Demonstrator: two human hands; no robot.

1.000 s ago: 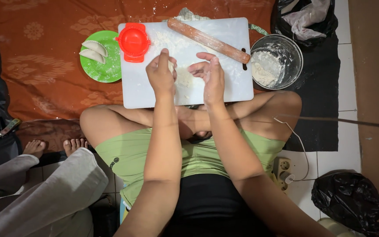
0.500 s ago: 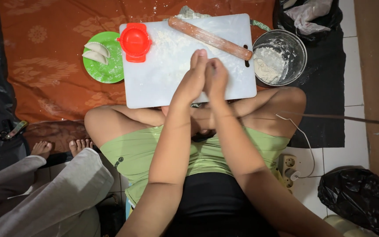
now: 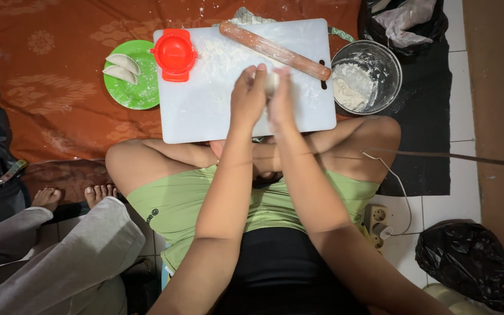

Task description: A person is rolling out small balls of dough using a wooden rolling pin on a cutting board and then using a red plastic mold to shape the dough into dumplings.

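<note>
- My left hand [image 3: 248, 96] and right hand [image 3: 281, 99] are pressed palm toward palm above the white cutting board [image 3: 205, 114], fingers pointing away from me.
- Between them sits a small lump of pale dough [image 3: 270, 81]; only a sliver of it shows in the gap near my fingertips.
- Both sets of fingers are curled lightly around that lump, grasping it from either side rather than clenched into fists.
- Under my fingers, the board is dusted with flour and rests across my crossed legs.
- Just beyond my fingertips, a wooden rolling pin [image 3: 275, 51] lies at a slant across the board's far edge, not touching my hands.
- Off past my left fingers, at the board's far corner, sits a red round dumpling press [image 3: 174, 54], closed.
- Further out on that same side, beside the board, a green plate [image 3: 138, 93] holds two folded dumplings [image 3: 122, 67].
- Out from my right fingers, just off the board's edge, stands a metal bowl [image 3: 393, 64] with flour and a bit of dough inside.
- Behind my left elbow, another person's grey trouser leg [image 3: 65, 256] and bare feet [image 3: 74, 195] show on the floor.
</note>
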